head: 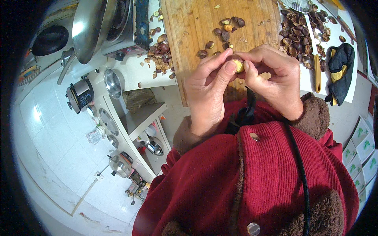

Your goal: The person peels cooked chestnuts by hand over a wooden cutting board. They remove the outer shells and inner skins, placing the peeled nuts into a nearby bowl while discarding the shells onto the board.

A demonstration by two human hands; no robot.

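Note:
Between the fingertips of both hands is a chestnut (239,65), its yellow flesh showing where the dark brown shell is off. My left hand (211,79) pinches it from one side, the thumb lying against the bared part. From the other side, my right hand (273,75) has its thumb and forefinger on the shell's edge. Both hands are above a wooden cutting board (192,17). Loose chestnuts and shell pieces (225,36) are scattered on the board just beyond the fingers. The underside of the held chestnut is hidden by the fingers.
A heap of dark shells (296,38) lies to the right, crossed by a wire skimmer's handle (317,70). Beside it rests a black and yellow cloth item (341,73). More chestnuts (161,51) are piled left of the board, near a gas stove (127,48) and a wok (87,29).

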